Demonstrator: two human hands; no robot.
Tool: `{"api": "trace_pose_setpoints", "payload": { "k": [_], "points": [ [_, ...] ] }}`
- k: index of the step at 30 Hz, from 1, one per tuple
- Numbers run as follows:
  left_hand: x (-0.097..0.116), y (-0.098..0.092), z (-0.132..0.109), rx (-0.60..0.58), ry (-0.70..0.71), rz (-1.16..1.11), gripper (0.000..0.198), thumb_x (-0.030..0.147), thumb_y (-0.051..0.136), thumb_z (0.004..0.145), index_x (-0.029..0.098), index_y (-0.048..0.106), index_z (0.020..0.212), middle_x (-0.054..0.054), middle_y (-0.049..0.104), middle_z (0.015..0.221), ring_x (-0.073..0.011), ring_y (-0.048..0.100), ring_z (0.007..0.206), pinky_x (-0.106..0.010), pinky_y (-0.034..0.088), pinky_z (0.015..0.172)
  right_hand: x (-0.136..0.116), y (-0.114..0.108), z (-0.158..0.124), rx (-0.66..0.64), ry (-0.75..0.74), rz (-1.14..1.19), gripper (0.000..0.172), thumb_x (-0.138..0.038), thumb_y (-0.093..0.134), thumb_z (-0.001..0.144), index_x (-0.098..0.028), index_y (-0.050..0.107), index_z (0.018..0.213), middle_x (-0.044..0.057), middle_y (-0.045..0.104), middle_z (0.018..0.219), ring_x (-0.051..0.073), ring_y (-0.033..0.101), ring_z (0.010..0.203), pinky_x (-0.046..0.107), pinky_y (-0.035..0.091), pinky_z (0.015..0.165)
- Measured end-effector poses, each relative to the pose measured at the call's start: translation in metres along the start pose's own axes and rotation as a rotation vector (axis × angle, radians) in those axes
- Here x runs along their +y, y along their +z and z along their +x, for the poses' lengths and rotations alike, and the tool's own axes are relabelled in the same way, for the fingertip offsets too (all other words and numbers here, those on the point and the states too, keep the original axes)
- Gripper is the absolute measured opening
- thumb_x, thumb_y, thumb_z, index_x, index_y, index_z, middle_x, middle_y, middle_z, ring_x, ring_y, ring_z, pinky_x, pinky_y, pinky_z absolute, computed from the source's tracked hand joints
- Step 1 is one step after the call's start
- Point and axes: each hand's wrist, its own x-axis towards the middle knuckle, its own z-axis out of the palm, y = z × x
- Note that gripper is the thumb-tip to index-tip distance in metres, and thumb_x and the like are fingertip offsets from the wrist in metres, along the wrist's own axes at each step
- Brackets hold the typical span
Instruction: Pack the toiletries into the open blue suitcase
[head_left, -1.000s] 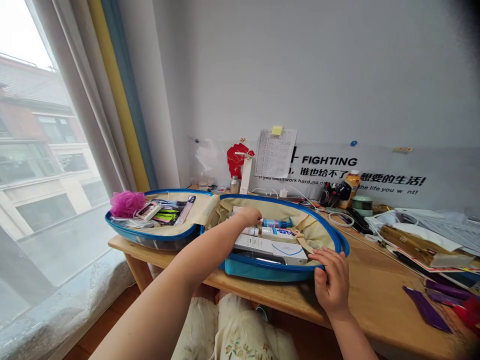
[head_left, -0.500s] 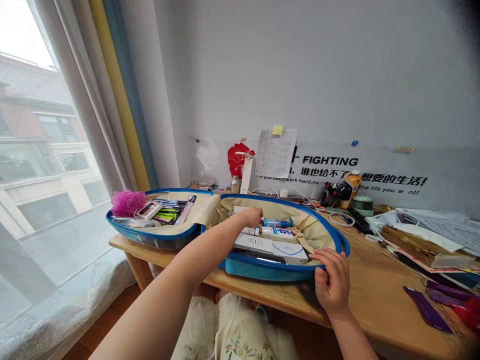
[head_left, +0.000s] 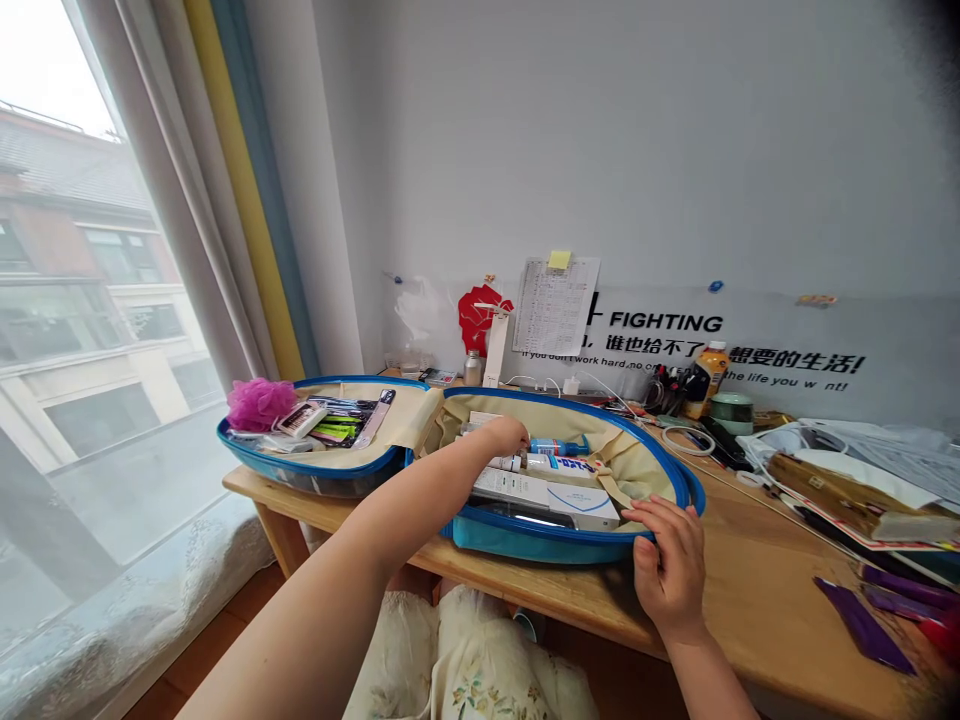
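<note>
An open blue suitcase [head_left: 540, 545] with a beige lining lies on the wooden desk. My left hand [head_left: 510, 435] reaches down into its right half, fingers bent together and pointing down; whatever they hold is hidden. Right beside the fingers are a blue bottle [head_left: 561, 446] and a white toothpaste tube [head_left: 559, 466]. A long white box [head_left: 547, 498] lies nearer to me, below the left wrist. My right hand [head_left: 671, 560] grips the suitcase's front right rim, with fingers over the edge and thumb outside.
The suitcase's left half holds a pink bath puff [head_left: 261, 405], a small white box [head_left: 303, 420] and several packaged items [head_left: 337, 425]. On the desk's right side are papers [head_left: 885, 465], a brown pouch [head_left: 832, 490], purple wrappers [head_left: 862, 625], an orange-labelled bottle [head_left: 705, 378] and cables.
My left hand has dipped slightly lower into the suitcase. The right hand keeps its place on the rim. The whole view has shifted a little.
</note>
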Motion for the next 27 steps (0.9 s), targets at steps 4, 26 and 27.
{"api": "trace_pose_setpoints", "payload": {
  "k": [4,26,27],
  "points": [
    [0.001,-0.001,-0.002,0.062,-0.004,-0.002,0.032,0.038,0.056,0.093,0.018,0.060,0.118,-0.009,0.059,0.123,-0.0202,0.059,0.107,-0.043,0.052,0.092,0.001,0.000,0.000,-0.006,0.013,-0.005,0.026,-0.032,0.039,0.094,-0.024,0.063,0.096,0.007,0.067,0.095,0.024,0.061,0.104,0.048,0.033,0.105],
    [-0.205,-0.041,-0.154,0.389,-0.860,0.065,0.061,0.029,0.061,0.074,0.013,0.052,0.132,-0.020,0.055,0.132,-0.0338,0.052,0.122,-0.038,0.043,0.098,0.002,0.001,0.002,0.008,-0.013,0.002,0.026,-0.034,0.039,0.094,-0.023,0.063,0.096,0.007,0.067,0.094,0.025,0.060,0.102,0.047,0.034,0.103],
    [-0.217,-0.037,-0.167,0.371,-0.907,0.068,0.064,0.032,0.063,0.072,0.012,0.053,0.131,-0.021,0.057,0.130,-0.0356,0.053,0.120,-0.039,0.044,0.096,0.002,0.001,0.002,0.004,-0.010,-0.002,0.027,-0.035,0.039,0.094,-0.023,0.063,0.096,0.007,0.067,0.094,0.025,0.061,0.102,0.047,0.034,0.103]
  ]
}}
